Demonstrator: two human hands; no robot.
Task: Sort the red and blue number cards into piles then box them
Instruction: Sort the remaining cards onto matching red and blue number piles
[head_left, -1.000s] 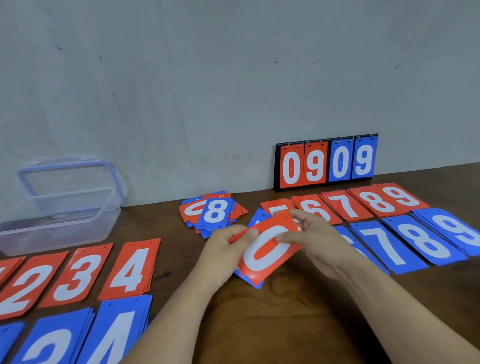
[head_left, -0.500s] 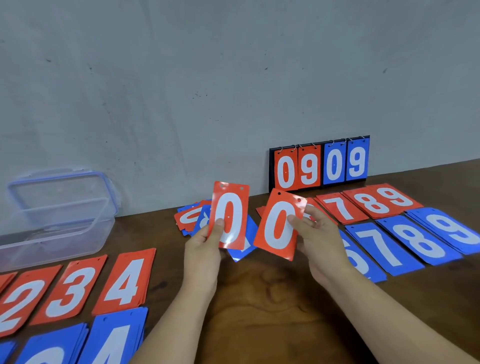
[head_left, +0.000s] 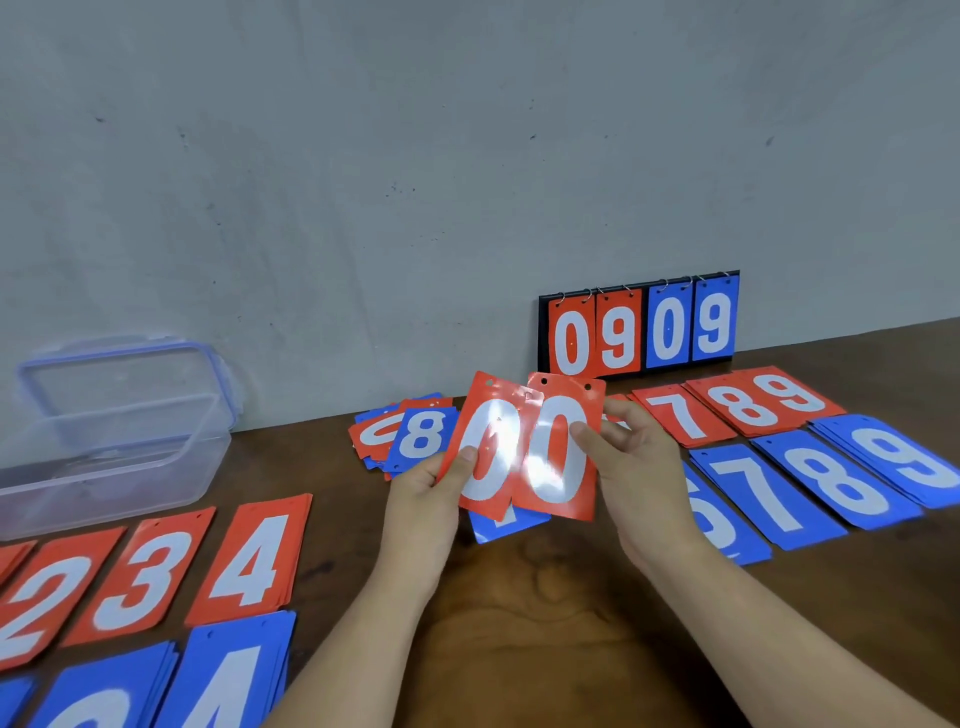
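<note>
Two red zeros held up in front of the flip scoreboard (head_left: 641, 327)
Left hand (head_left: 423, 486) pinches the left red 0 card (head_left: 480, 415), right hand (head_left: 641, 467) pinches the right red 0 card (head_left: 563, 467); fingers curled, card edges overlapping, above the tabletop (head_left: 519, 639).

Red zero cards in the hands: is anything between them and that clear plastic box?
Nothing visible. The left hand and right hand hold the two red 0 cards above the table. Toward the clear box, open-topped at far left, lie only bare wood and the flat mixed heap.
</note>
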